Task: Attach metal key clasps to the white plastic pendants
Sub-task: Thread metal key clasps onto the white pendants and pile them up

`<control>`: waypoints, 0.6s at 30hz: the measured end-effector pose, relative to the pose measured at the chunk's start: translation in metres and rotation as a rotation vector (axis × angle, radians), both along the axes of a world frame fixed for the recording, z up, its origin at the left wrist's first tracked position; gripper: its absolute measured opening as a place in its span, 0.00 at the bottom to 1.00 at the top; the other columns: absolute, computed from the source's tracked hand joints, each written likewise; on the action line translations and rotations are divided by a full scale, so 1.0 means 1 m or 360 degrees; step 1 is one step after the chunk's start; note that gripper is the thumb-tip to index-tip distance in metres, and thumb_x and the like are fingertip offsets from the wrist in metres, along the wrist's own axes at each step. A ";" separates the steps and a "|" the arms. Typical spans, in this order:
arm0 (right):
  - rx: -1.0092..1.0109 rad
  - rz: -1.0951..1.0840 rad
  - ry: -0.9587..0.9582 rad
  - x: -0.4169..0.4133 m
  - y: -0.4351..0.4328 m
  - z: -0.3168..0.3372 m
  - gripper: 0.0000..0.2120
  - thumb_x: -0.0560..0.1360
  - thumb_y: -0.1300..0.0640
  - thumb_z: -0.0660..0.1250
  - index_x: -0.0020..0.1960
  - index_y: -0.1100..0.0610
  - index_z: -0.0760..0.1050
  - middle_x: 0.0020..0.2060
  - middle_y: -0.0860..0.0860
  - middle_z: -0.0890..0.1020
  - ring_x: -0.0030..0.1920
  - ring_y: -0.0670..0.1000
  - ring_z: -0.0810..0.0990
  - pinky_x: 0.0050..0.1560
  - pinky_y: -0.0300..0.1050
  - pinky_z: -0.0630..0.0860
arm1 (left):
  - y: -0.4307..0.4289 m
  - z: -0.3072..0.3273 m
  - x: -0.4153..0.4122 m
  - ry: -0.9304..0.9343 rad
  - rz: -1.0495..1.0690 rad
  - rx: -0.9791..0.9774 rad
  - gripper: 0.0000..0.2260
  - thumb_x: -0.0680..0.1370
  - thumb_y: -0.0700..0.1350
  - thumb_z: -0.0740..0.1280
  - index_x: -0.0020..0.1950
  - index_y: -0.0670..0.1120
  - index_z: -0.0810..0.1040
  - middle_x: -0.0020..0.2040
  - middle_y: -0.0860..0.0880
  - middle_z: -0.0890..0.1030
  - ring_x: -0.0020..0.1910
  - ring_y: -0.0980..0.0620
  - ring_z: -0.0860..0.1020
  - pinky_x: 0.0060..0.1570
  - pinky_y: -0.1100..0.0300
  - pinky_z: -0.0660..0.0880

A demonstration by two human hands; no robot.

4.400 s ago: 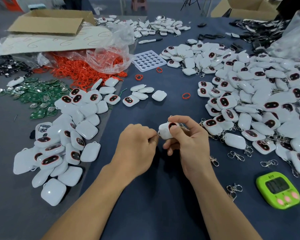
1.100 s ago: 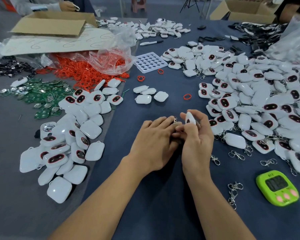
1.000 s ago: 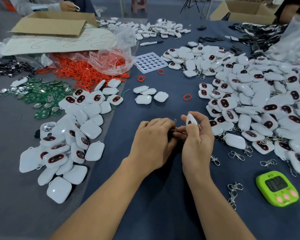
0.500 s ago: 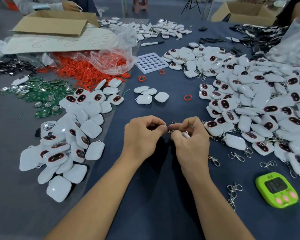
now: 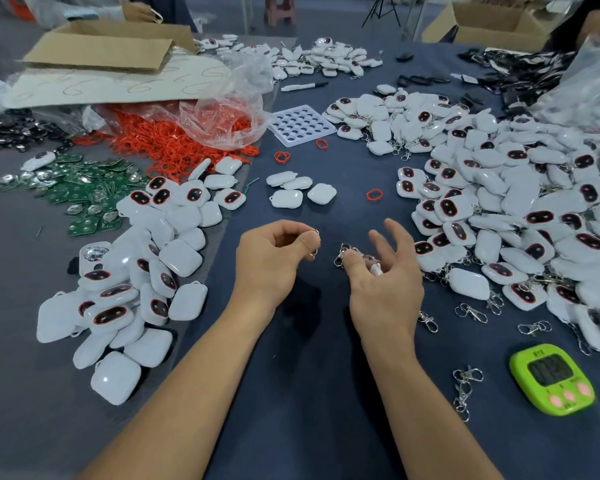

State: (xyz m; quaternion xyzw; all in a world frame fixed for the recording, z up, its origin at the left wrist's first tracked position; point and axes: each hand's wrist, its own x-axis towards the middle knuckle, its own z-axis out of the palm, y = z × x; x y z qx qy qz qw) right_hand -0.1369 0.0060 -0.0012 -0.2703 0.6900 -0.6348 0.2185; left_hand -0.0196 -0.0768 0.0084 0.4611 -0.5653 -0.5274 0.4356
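Pendant (image 5: 376,270) peeks between right fingers (image 5: 352,264); left fingers (image 5: 303,242) pinch clasp ring (image 5: 313,253).

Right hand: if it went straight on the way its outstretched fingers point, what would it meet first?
Probably the loose red ring on the cloth, just beyond the fingertips of the right hand. The hand's height above the cloth is unclear.

One timer (image 5: 552,380) (green), one marker (image 5: 303,86)

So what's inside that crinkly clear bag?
Lots of red rings, some spilling out the front. The back of the clear bag is covered by the cardboard sheet.
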 end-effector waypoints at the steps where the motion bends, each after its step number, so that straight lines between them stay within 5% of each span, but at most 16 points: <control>1: 0.0031 0.0017 0.0025 0.001 0.001 0.001 0.31 0.74 0.58 0.75 0.72 0.37 0.71 0.58 0.33 0.82 0.42 0.32 0.82 0.43 0.21 0.72 | 0.001 0.000 -0.001 -0.0013 -0.0010 0.0004 0.04 0.74 0.43 0.76 0.41 0.51 0.86 0.36 0.50 0.86 0.35 0.56 0.82 0.34 0.68 0.73; 4: 0.0023 0.0144 0.0164 0.002 0.002 0.001 0.23 0.75 0.61 0.75 0.65 0.41 0.79 0.53 0.33 0.84 0.46 0.31 0.82 0.47 0.25 0.75 | 0.004 0.002 -0.002 -0.0003 -0.0022 0.0023 0.04 0.75 0.42 0.76 0.41 0.50 0.86 0.37 0.49 0.86 0.36 0.54 0.84 0.32 0.66 0.75; 8: 0.0035 0.0370 0.0321 0.004 0.000 0.003 0.09 0.75 0.60 0.75 0.50 0.47 0.85 0.41 0.39 0.87 0.46 0.42 0.86 0.48 0.34 0.78 | 0.006 0.004 -0.002 0.0113 -0.0083 0.0059 0.06 0.75 0.40 0.75 0.39 0.48 0.84 0.36 0.47 0.86 0.35 0.51 0.85 0.34 0.64 0.78; 18: 0.0061 0.0363 0.0258 0.001 -0.003 0.002 0.10 0.74 0.61 0.76 0.41 0.46 0.84 0.37 0.40 0.86 0.40 0.43 0.85 0.43 0.32 0.77 | 0.008 0.003 -0.003 0.0113 -0.0127 -0.0019 0.03 0.71 0.45 0.75 0.37 0.50 0.84 0.35 0.46 0.85 0.35 0.50 0.83 0.36 0.62 0.77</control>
